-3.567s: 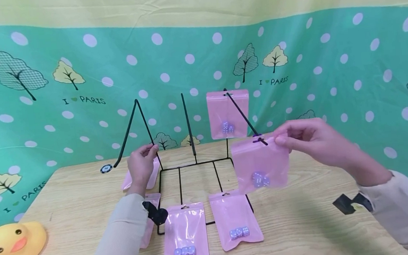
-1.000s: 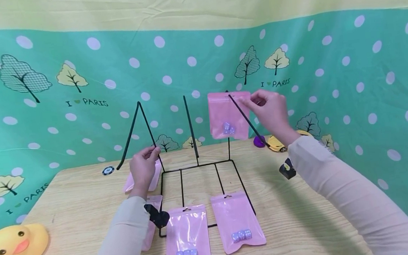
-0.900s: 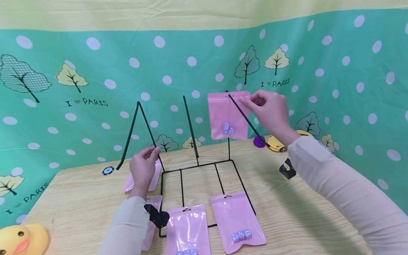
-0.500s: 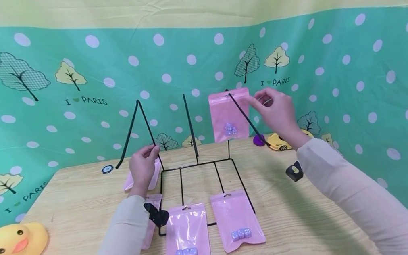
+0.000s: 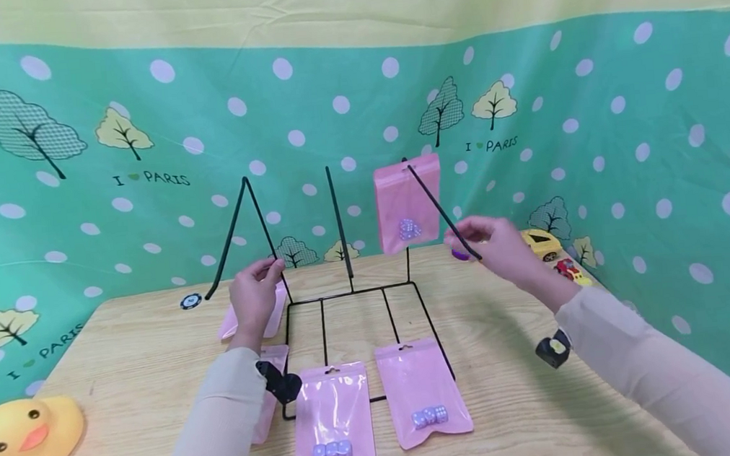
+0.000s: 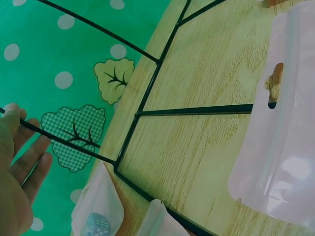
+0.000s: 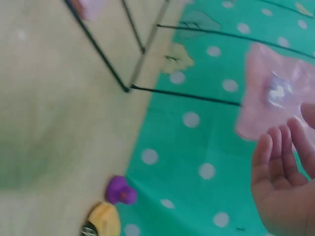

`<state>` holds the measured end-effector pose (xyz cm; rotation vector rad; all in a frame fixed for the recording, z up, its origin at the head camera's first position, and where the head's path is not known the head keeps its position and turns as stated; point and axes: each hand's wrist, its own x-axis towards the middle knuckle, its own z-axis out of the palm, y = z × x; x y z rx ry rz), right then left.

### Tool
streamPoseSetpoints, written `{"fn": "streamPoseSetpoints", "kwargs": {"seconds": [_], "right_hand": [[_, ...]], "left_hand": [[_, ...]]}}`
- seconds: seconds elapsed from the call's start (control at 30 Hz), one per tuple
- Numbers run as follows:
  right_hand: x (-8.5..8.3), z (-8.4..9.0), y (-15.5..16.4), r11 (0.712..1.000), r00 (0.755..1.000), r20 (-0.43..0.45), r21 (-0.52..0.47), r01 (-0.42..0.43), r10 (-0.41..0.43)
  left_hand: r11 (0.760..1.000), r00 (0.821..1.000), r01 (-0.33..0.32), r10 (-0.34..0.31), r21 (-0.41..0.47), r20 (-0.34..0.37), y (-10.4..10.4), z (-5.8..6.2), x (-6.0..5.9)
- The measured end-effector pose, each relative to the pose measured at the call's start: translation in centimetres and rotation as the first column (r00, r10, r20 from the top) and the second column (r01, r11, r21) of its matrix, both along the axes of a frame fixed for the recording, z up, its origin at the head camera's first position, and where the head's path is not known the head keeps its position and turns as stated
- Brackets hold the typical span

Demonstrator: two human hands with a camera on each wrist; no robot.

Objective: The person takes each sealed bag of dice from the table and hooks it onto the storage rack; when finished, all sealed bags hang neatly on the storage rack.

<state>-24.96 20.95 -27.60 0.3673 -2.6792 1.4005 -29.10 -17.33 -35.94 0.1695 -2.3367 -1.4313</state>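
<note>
The left hand is pinching a wire of the black rack on the table; the right hand is hovering empty, fingers relaxed, near the hook's tip; the pink pouch is hanging there, probably light, floppy, slippery; best pinched at its top edge.

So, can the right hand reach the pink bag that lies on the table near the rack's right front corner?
Probably yes. The right hand is empty, and bare table lies between it and that pink bag.

Bright, even light fills the scene with only faint soft shadows on the table; the head view bows at its edges, and the right wrist view is motion-blurred.
</note>
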Motion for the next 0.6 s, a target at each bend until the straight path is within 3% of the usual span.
{"fn": "streamPoseSetpoints", "kwargs": {"seconds": [0.27,0.6], "right_hand": [[1.4,-4.5,-1.2,0.960,0.973,0.036,0.158,-0.230,0.227],[2.5,-8.6,-2.5,0.920,0.941,0.105,0.197,-0.338,0.323]], "left_hand": [[1.000,1.000,0.003,-0.003,-0.001,0.003,0.0,0.0,0.0],[1.000,1.000,0.006,-0.006,0.018,0.009,-0.1,-0.1,-0.2]]}}
